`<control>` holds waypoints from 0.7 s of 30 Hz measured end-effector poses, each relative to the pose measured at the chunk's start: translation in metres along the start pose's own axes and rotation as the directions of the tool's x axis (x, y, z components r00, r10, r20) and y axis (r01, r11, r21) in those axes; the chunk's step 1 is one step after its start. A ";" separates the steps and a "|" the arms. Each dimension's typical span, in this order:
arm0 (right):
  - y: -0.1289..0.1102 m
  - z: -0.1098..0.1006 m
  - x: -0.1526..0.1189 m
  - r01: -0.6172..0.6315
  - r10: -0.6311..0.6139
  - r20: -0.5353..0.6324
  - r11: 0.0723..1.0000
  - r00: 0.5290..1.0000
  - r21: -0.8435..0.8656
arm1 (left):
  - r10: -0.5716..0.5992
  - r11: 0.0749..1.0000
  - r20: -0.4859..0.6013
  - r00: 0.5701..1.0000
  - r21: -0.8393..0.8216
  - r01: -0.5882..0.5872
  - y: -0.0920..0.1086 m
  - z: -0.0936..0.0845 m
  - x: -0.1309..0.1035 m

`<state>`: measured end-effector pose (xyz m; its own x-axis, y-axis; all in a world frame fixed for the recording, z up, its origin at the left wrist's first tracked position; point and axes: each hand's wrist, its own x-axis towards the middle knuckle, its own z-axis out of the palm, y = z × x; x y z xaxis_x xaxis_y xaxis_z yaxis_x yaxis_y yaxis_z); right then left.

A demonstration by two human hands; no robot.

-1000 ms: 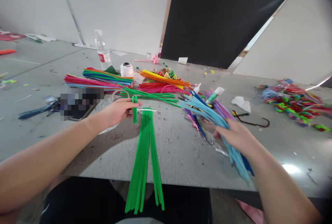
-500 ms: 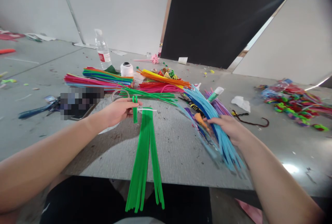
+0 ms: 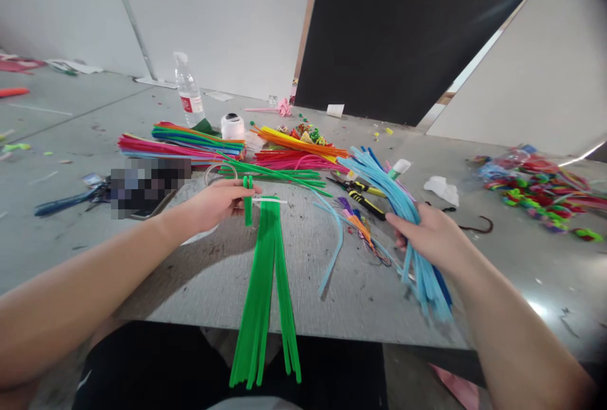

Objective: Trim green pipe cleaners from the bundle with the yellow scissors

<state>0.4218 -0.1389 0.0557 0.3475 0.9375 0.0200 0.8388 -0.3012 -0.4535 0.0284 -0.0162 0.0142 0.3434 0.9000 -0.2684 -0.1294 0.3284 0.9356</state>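
Note:
My left hand (image 3: 220,203) pinches a white stick, with a short looped green pipe cleaner (image 3: 248,201) hanging at the fingers. From the same stick a row of long green pipe cleaners (image 3: 265,277) hangs down past the table's front edge. On the right, my right hand (image 3: 427,233) is closed round a bundle of light blue pipe cleaners (image 3: 403,201), a few darker blue ones among them. Left of that hand lie yellow-and-black pliers (image 3: 365,201) and small purple and orange tassels (image 3: 360,226). A single light blue pipe cleaner (image 3: 337,245) lies bent on the table.
Bundles of multicoloured (image 3: 194,138), red (image 3: 294,160) and orange pipe cleaners (image 3: 303,144) lie behind the hands. A plastic bottle (image 3: 188,93) and a white thread spool (image 3: 232,126) stand farther back. A blurred phone (image 3: 154,198) is at left, and a colourful pile (image 3: 535,188) at right.
My right hand has shifted the light blue bundle to the right, uncovering the pliers and tassels. One light blue pipe cleaner now lies apart from it. My left hand stays in place.

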 end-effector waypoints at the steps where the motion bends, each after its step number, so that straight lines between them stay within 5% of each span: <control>1: -0.011 0.001 -0.008 -0.061 0.061 0.043 0.998 0.997 0.013 | -0.004 1.000 -0.004 1.000 0.000 0.004 0.000 0.001 -0.001; 3: -0.036 0.011 -0.023 -0.110 0.113 0.121 0.993 0.986 -0.036 | -0.017 1.000 -0.016 1.000 0.004 0.017 0.002 0.003 -0.002; 6: -0.067 0.041 -0.033 0.011 0.019 0.102 0.959 0.995 -0.285 | -0.031 0.999 -0.039 0.999 0.020 0.032 0.003 0.005 -0.005; 10: -0.084 0.071 -0.030 0.075 -0.029 0.119 0.908 0.993 -0.411 | -0.008 1.000 -0.024 1.000 0.021 0.008 0.004 0.004 -0.005; 17: -0.068 0.063 -0.019 0.081 -0.010 0.172 0.909 0.985 -0.409 | 0.003 1.000 0.016 1.000 -0.003 -0.003 0.000 -0.002 0.000; 21: -0.047 0.055 0.003 0.160 -0.106 0.144 0.884 0.984 -0.439 | 0.009 1.000 0.039 0.999 0.015 -0.010 -0.003 -0.003 0.001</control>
<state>0.3603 -0.1128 0.0277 0.1922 0.9795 -0.0608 0.9812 -0.1929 -0.0068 0.0261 -0.0148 0.0106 0.3781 0.8911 -0.2508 -0.1187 0.3153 0.9415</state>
